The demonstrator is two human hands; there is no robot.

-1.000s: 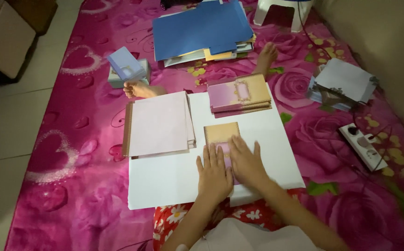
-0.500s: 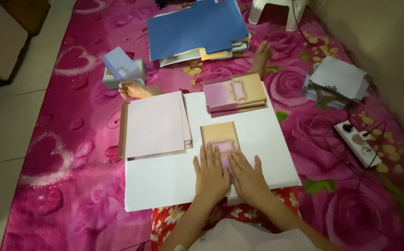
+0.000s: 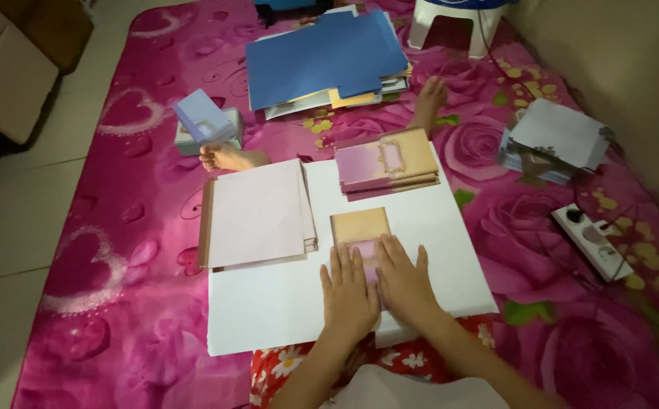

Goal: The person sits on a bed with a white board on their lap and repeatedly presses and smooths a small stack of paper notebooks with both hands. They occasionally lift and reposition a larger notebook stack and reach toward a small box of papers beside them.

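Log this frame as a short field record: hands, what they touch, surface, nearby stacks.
left hand: flat, palm down on the gold-and-pink card
right hand: flat, palm down on the same card, beside the left hand
surface: white board lying on a pink rose-patterned rug
left of card: stack of pale pink sheets
beyond card: stack of matching cards
far side: blue sheets, white stool
right edge: power strip, pile of white envelopes

Matt, seemingly paper card
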